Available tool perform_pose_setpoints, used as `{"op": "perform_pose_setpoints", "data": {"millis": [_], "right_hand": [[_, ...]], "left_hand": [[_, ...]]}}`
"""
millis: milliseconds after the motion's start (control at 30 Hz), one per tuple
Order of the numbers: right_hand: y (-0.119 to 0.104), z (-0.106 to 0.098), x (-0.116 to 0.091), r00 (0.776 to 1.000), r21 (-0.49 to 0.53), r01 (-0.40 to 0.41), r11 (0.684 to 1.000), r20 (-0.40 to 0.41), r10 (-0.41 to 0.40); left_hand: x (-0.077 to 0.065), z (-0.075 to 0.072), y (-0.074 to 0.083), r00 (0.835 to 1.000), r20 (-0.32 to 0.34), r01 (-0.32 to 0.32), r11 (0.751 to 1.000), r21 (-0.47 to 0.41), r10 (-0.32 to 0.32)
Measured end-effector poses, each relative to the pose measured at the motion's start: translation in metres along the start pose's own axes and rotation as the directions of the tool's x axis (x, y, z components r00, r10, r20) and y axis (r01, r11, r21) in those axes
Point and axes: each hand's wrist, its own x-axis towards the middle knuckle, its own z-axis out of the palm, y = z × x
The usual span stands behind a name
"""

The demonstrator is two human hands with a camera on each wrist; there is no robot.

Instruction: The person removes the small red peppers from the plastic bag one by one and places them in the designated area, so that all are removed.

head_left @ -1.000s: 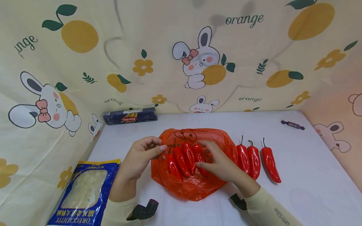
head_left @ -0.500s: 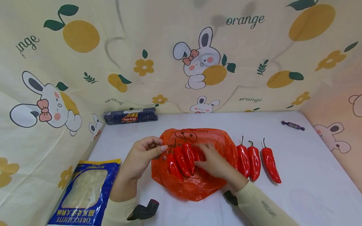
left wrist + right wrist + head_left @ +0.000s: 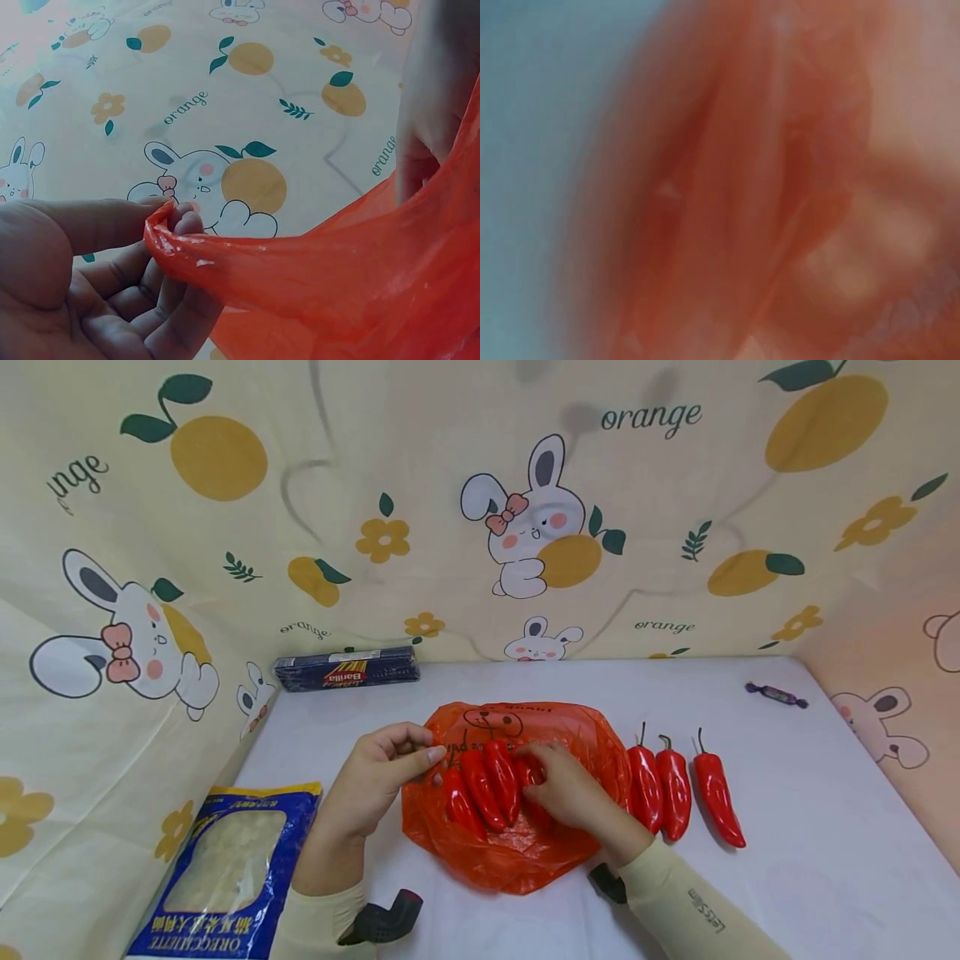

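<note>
We take this for a small staged recording booth rather than a working kitchen: we see printed cloth [image 3: 442, 435], patterned with rabbits and oranges, hemming in a white tabletop [image 3: 810, 793] at the back and both sides, and dark wrist devices [image 3: 386, 918] on the person. The spaghetti pack [image 3: 307, 675] and red peppers [image 3: 717, 797] are kitchen goods; which building this is, we cannot tell.

The right hand [image 3: 567, 787] has drawn in around the rightmost pepper [image 3: 530, 772] inside the bag [image 3: 517, 870].
</note>
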Motion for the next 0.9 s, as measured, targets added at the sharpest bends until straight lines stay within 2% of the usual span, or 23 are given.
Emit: {"op": "perform_pose_setpoints", "data": {"millis": [233, 500, 733, 900], "right_hand": [[0.003, -0.009, -0.006, 0.998, 0.117, 0.056, 0.992, -0.020, -0.054], [0.004, -0.023, -0.013, 0.999, 0.288, 0.035, 0.957, 0.015, -0.041], [0.003, -0.030, -0.018, 0.999, 0.421, -0.014, 0.907, 0.053, -0.009], [0.003, -0.037, -0.023, 0.996, 0.500, 0.016, 0.866, 0.069, -0.058]], "left_hand": [[0.000, 0.001, 0.000, 1.000, -0.009, 0.011, 1.000, 0.004, -0.011], [0.001, 0.001, -0.002, 1.000, -0.020, 0.021, 1.000, 0.004, -0.021], [0.001, 0.000, -0.002, 1.000, -0.018, 0.012, 1.000, 0.004, -0.012], [0.000, -0.001, -0.002, 1.000, -0.017, 0.008, 1.000, 0.008, -0.008]]}}
